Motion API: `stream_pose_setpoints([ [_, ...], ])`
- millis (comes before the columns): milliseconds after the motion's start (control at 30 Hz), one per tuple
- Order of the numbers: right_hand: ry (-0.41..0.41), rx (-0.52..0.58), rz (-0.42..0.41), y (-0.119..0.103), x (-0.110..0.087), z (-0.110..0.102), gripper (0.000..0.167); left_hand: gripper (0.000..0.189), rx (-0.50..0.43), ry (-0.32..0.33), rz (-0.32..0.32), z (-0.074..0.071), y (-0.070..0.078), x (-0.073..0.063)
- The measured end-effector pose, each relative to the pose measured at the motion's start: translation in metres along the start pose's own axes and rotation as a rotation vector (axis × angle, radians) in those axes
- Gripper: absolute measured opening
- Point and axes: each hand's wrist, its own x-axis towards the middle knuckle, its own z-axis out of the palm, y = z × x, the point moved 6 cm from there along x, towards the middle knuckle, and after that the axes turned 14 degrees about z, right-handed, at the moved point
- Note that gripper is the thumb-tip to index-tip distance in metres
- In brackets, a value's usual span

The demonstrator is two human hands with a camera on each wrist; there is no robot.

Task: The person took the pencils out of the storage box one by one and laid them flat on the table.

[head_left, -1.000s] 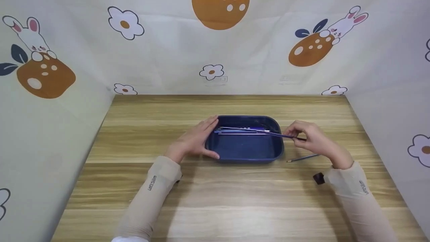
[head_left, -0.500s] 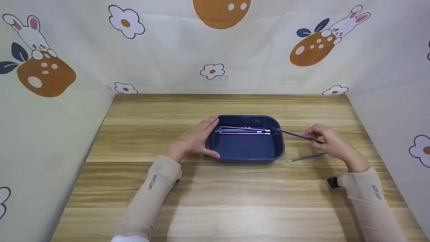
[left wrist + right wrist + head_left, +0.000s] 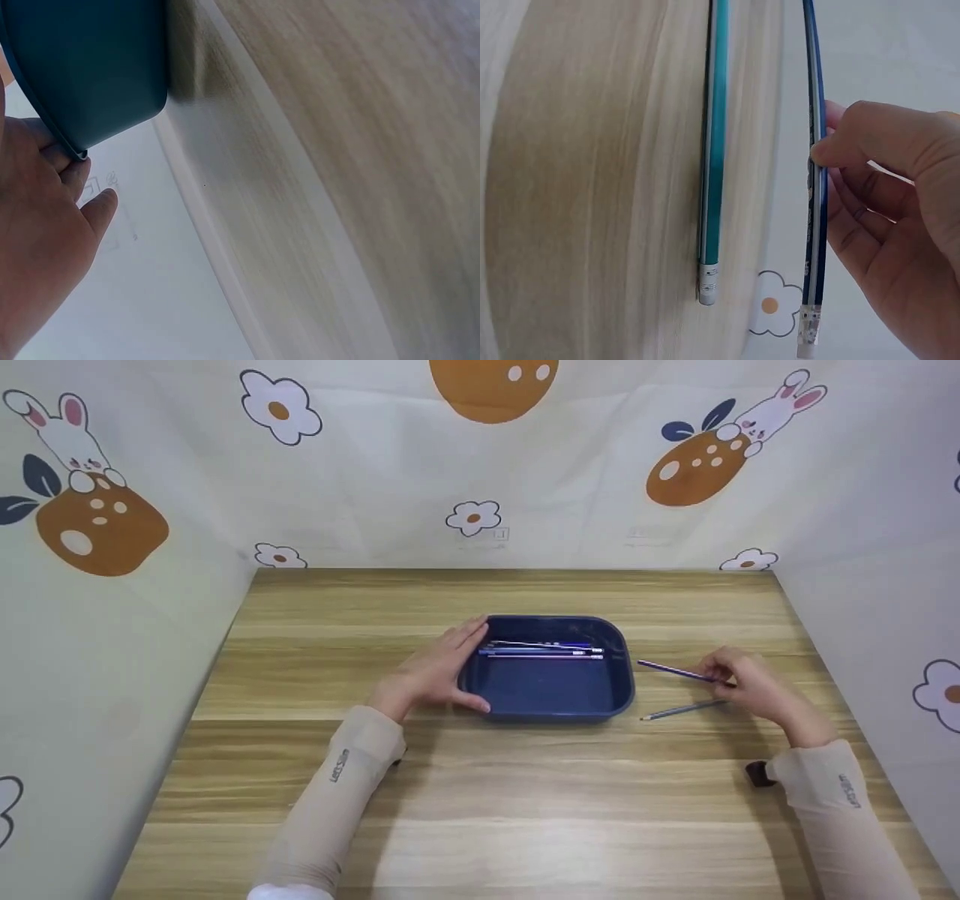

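Note:
My left hand (image 3: 431,671) rests along the left end of a dark blue rectangular tray (image 3: 555,688), fingers extended at the far corner and thumb laid out at the near one. Inside the tray, several pencils (image 3: 541,655) lie side by side toward the back wall. To the right of it, my right hand (image 3: 754,686) pinches a dark blue striped pencil (image 3: 815,232) between thumb and fingers; its eraser end points down in the right wrist view. A teal pencil with an eraser (image 3: 713,165) lies on the table just below that hand, sharpened tip toward the tray.
The wood-grain table (image 3: 525,795) is enclosed at the back and sides by a pale printed cloth (image 3: 375,495). A small black device (image 3: 760,773) sits at the right sleeve cuff.
My right hand has drawn the striped pencil rightward, from over the tray to beyond its right rim, and lowered toward the teal pencil. My left hand and the tray stay put.

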Motion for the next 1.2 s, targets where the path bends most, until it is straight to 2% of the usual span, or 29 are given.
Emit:
stream_pose_setpoints([
  [167,0.008,-0.097,-0.040,0.001,0.002,0.010,0.027,0.130,-0.009,0.003,0.014,-0.001,0.001,-0.001],
  [267,-0.012,-0.122,-0.036,0.003,0.005,0.016,0.028,0.130,-0.009,0.002,0.022,-0.001,0.002,-0.001],
  [600,-0.118,-0.117,0.029,0.007,0.016,0.028,0.028,0.130,0.012,0.002,0.023,0.000,0.000,0.000],
  [933,-0.130,-0.129,0.034,0.008,0.023,0.031,0.026,0.131,0.006,0.001,0.016,0.001,0.001,-0.001],
  [1200,-0.105,-0.117,0.014,0.009,0.020,0.027,0.028,0.131,0.002,0.004,0.021,0.001,0.001,0.000],
])
